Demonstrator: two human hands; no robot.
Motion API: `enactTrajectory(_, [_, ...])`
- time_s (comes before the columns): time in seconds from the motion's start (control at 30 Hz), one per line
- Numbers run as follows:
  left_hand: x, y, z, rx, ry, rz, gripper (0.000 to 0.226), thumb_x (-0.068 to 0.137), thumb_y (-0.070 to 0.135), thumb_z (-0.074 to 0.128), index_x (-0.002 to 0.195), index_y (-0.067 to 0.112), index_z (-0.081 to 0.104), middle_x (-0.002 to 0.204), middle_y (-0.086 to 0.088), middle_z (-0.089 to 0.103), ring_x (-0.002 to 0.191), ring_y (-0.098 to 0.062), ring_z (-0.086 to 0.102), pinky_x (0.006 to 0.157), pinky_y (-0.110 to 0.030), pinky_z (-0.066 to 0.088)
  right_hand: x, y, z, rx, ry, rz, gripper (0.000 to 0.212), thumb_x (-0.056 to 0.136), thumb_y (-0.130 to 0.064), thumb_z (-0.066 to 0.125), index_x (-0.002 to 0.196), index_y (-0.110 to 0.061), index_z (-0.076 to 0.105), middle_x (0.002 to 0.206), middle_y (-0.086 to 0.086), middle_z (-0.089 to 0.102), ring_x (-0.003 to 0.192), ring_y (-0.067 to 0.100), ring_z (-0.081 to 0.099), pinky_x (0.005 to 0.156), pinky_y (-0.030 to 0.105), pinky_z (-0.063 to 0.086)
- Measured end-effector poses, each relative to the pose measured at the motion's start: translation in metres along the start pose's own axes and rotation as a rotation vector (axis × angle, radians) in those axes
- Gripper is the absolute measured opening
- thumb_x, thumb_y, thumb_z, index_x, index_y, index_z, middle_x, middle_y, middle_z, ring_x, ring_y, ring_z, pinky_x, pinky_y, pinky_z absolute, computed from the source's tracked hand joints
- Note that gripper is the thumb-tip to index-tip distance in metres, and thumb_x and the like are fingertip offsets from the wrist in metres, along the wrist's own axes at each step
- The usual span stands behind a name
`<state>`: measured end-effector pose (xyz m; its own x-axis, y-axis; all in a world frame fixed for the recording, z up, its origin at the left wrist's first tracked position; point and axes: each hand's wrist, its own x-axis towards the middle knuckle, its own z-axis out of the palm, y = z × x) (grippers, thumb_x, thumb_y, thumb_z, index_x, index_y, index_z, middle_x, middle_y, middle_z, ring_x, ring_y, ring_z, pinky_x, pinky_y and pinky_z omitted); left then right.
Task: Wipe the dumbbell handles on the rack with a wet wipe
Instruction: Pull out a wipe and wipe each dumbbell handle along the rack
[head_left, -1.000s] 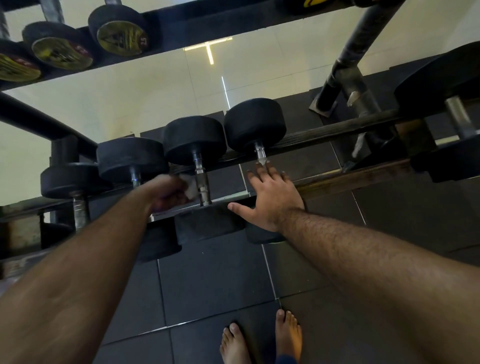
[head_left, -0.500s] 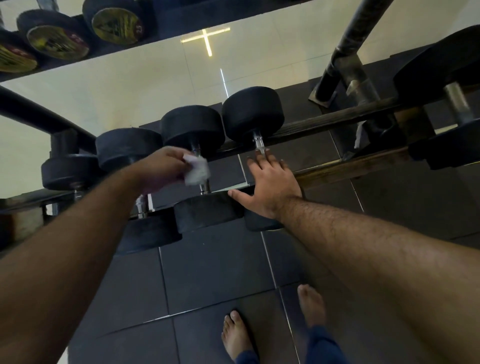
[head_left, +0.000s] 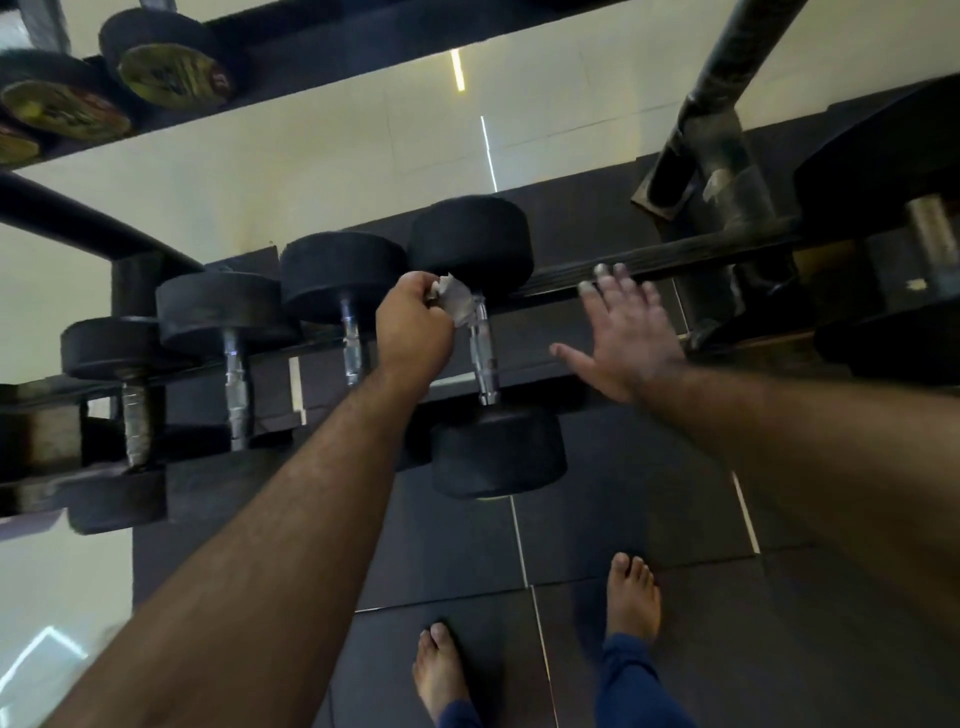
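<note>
We are gripping the wet wipe (head_left: 457, 304) in our left hand (head_left: 415, 327), pressing it against the rightmost dumbbell handle (head_left: 482, 358) on the rack (head_left: 649, 267); our right hand (head_left: 626, 338) is hovering released, fingers spread.

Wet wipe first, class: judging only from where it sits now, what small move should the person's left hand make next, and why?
Probably draw the wet wipe down the handle toward the near weight. The left hand pinches the wipe at the handle's far end, so most of the chrome below appears not yet covered. The right hand is open, apart from that dumbbell.
</note>
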<state>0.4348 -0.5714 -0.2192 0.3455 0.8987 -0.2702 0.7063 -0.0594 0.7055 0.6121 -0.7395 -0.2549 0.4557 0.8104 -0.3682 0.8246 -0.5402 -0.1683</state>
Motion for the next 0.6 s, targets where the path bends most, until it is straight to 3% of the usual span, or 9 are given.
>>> enactTrajectory(0.1, [-0.004, 0.007, 0.021, 0.050, 0.103, -0.024, 0.038, 0.087, -0.006, 0.051, 0.115, 0.014, 0.069, 0.096, 0.006, 0.065, 0.092, -0.011, 0.061, 0.077, -0.019, 0.044, 0.029, 0.052, -0.005, -0.195, -0.171, 0.034, 0.135, 0.076, -0.106, 0.022, 0.170, -0.015, -0.011, 0.178, 0.012, -0.018, 0.164, 0.029, -0.019, 0.132, 0.057, -0.008])
enactTrajectory(0.2, [-0.006, 0.008, 0.037, 0.065, 0.222, -0.035, 0.036, 0.088, -0.005, 0.053, 0.116, 0.010, 0.068, 0.097, 0.003, 0.065, 0.091, -0.011, 0.059, 0.073, -0.011, 0.038, 0.045, 0.083, 0.004, -0.229, -0.256, -0.026, 0.149, 0.061, -0.113, 0.020, 0.167, -0.018, -0.024, 0.174, 0.007, -0.032, 0.160, 0.026, -0.032, 0.129, 0.059, -0.017])
enactTrajectory(0.37, [-0.009, 0.010, 0.053, 0.199, 0.352, 0.021, 0.030, 0.089, 0.006, 0.058, 0.115, 0.010, 0.073, 0.105, -0.008, 0.076, 0.096, -0.023, 0.067, 0.074, -0.012, 0.034, 0.045, 0.099, 0.026, -0.259, -0.194, -0.102, 0.158, 0.049, -0.118, 0.011, 0.159, -0.016, -0.040, 0.160, 0.009, -0.055, 0.148, 0.028, -0.051, 0.123, 0.060, -0.024])
enactTrajectory(0.5, [-0.016, 0.012, 0.061, 0.485, 0.237, 0.234, 0.018, 0.090, 0.013, 0.062, 0.101, 0.014, 0.077, 0.096, -0.014, 0.076, 0.091, -0.040, 0.068, 0.075, -0.036, 0.050, 0.044, 0.100, 0.026, -0.249, -0.187, -0.121, 0.157, 0.050, -0.117, 0.008, 0.159, -0.014, -0.038, 0.162, 0.010, -0.052, 0.149, 0.030, -0.050, 0.124, 0.060, -0.022])
enactTrajectory(0.6, [-0.017, 0.007, 0.066, 0.690, -0.005, 0.489, 0.016, 0.074, 0.006, 0.069, 0.084, 0.011, 0.081, 0.084, -0.015, 0.072, 0.079, -0.041, 0.065, 0.071, -0.039, 0.051, 0.042, 0.098, 0.023, -0.243, -0.211, -0.109, 0.156, 0.052, -0.116, 0.010, 0.159, -0.014, -0.037, 0.165, 0.010, -0.048, 0.149, 0.030, -0.049, 0.123, 0.061, -0.023])
